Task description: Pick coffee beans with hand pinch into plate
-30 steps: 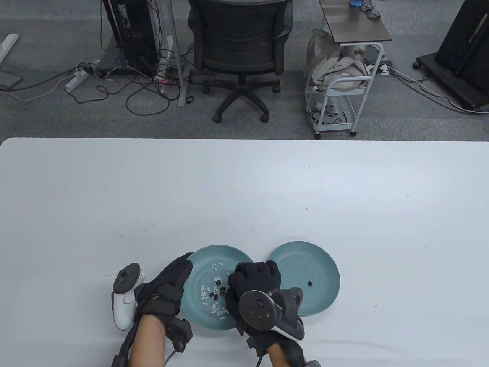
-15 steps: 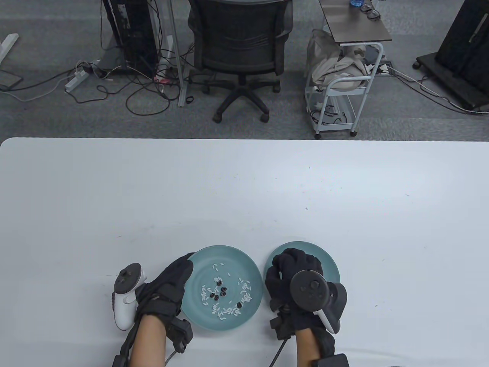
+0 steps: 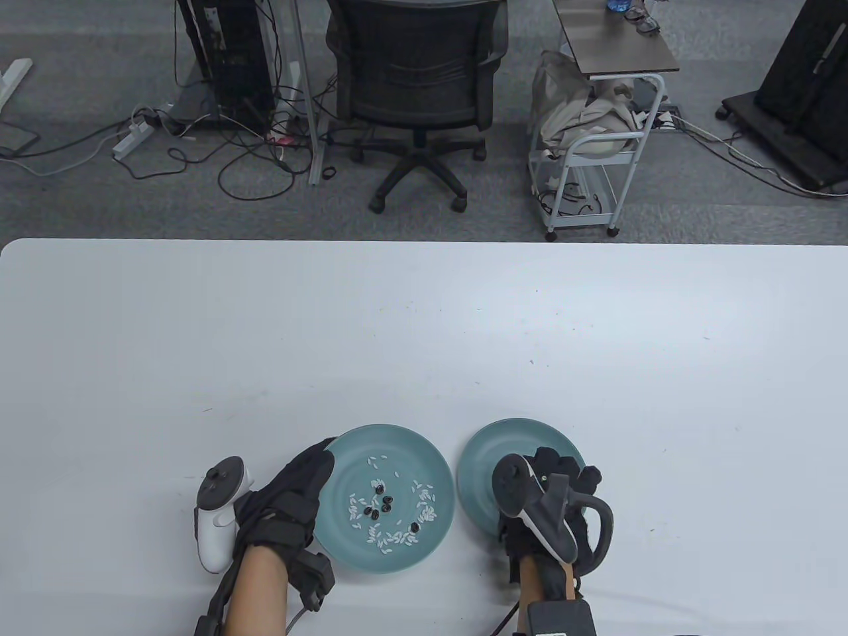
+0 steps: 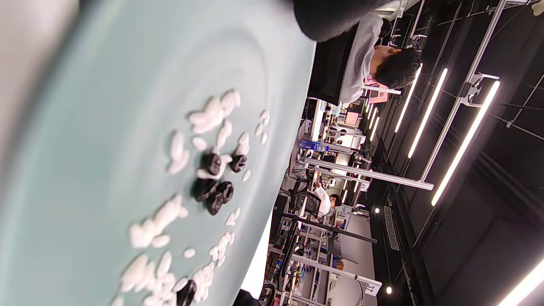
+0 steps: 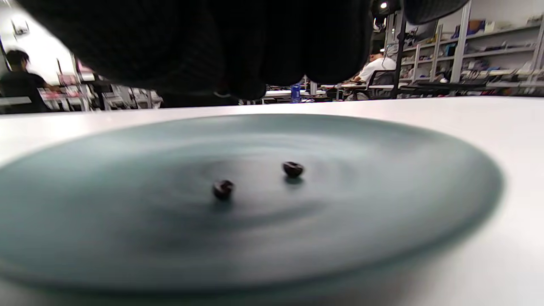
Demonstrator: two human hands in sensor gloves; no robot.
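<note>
Table view, table: a wide white tabletop (image 3: 424, 318) carries two round teal plates near its front edge, side by side and close together, not clearly touching.
Table view, left plate: the larger teal plate (image 3: 344, 550) holds a scatter of white rice-like grains (image 3: 397, 538) mixed with a few dark brown coffee beans (image 3: 380, 503), most bunched near the middle and one (image 3: 415, 527) apart toward the front right.
Table view, left hand: the black-gloved left hand (image 3: 291, 500) lies at the left rim of that plate, fingertips reaching the rim; a white tracker (image 3: 217, 520) sits on its outer side. Its fingers lie extended and hold nothing.
Table view, right plate: the smaller teal plate (image 3: 523, 434) is largely covered at its front right by the right hand.
Table view, right hand: the black-gloved right hand (image 3: 563, 483) hangs over the right plate with a dark tracker (image 3: 536, 510) on its back; whether its fingers are parted or pinched I cannot tell.
Left wrist view: tilted on its side, it shows the teal plate (image 4: 85, 85) up close, white grains (image 4: 212, 114) and a clump of dark beans (image 4: 212, 191) among them, one more bean (image 4: 187, 293) at the bottom edge.
Right wrist view: the dark gloved fingers (image 5: 238, 51) hang above the teal plate (image 5: 382, 238), clear of its surface, and two coffee beans (image 5: 293, 168) (image 5: 222, 188) lie apart on its middle. Nothing shows between the fingers, though their tips are too dark to judge.
</note>
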